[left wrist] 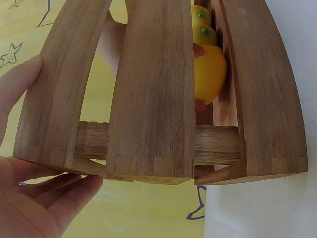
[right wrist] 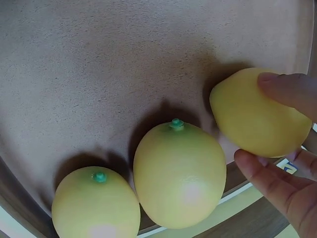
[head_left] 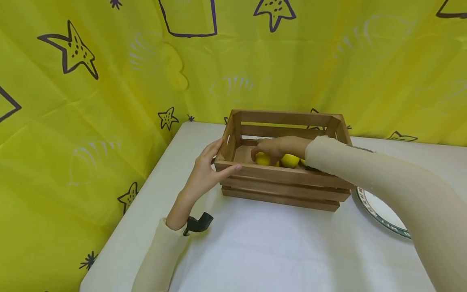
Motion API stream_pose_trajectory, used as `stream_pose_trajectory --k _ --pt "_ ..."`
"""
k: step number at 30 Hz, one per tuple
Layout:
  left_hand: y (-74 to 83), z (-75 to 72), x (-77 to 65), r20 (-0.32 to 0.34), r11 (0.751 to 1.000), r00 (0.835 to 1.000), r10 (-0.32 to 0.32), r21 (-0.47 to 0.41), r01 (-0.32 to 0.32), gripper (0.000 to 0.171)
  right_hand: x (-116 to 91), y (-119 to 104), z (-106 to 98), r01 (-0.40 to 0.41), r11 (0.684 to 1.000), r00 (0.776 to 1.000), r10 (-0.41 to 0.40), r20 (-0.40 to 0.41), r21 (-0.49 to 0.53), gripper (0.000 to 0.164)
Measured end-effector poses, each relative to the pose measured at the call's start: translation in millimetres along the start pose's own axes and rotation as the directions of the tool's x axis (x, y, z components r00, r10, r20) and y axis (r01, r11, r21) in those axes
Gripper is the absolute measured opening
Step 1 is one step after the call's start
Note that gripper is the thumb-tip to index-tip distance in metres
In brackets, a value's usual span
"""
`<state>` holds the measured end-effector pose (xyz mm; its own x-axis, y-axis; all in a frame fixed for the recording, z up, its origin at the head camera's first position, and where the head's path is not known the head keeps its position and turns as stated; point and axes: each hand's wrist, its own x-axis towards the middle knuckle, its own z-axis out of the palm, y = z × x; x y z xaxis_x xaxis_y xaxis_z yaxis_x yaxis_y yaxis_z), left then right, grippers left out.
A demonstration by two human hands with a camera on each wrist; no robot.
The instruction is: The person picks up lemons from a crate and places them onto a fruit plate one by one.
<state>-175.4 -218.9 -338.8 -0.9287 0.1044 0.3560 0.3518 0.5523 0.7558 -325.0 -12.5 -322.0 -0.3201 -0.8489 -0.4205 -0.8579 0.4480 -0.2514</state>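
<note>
A slatted wooden crate (head_left: 284, 174) stands on the white table. My left hand (head_left: 202, 174) grips its front left corner, thumb over the top front slat and fingers along the left end. Inside the crate, my right hand (head_left: 275, 147) pinches a yellow lemon (right wrist: 257, 114) between thumb and fingers, low over the crate floor (right wrist: 124, 59). Beside it sit two more lemons, one in the middle (right wrist: 178, 173) and one at the lower left (right wrist: 96, 203), both with green stem ends. The front slats partly hide the lemons in the left wrist view.
To the right of the crate lies a white plate (head_left: 383, 211) with a patterned green rim, partly covered by the right sleeve (head_left: 365, 162). A yellow curtain (head_left: 233, 61) with drawn starfish hangs behind and left of the table. A black camera mount (head_left: 200, 223) sits on the left wrist.
</note>
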Motion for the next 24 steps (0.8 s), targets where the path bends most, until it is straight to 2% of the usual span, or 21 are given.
stream_pose_trajectory --k 7,16,24 --pt "0.7 -0.3 -0.7 0.004 1.000 1.000 -0.016 0.003 0.016 0.090 0.0 -0.9 0.2 0.015 1.000 1.000 -0.015 0.010 -0.015 0.042" --pt "1.0 0.3 -1.2 0.005 1.000 1.000 0.002 0.006 -0.002 0.088 -4.2 -3.1 -1.3 0.003 1.000 0.998 -0.004 0.063 0.009 0.043" --pt "1.1 0.1 -1.2 0.003 1.000 1.000 0.002 0.011 -0.002 0.089 -3.3 0.4 -4.1 0.014 1.000 0.997 -0.013 0.077 -0.016 0.044"
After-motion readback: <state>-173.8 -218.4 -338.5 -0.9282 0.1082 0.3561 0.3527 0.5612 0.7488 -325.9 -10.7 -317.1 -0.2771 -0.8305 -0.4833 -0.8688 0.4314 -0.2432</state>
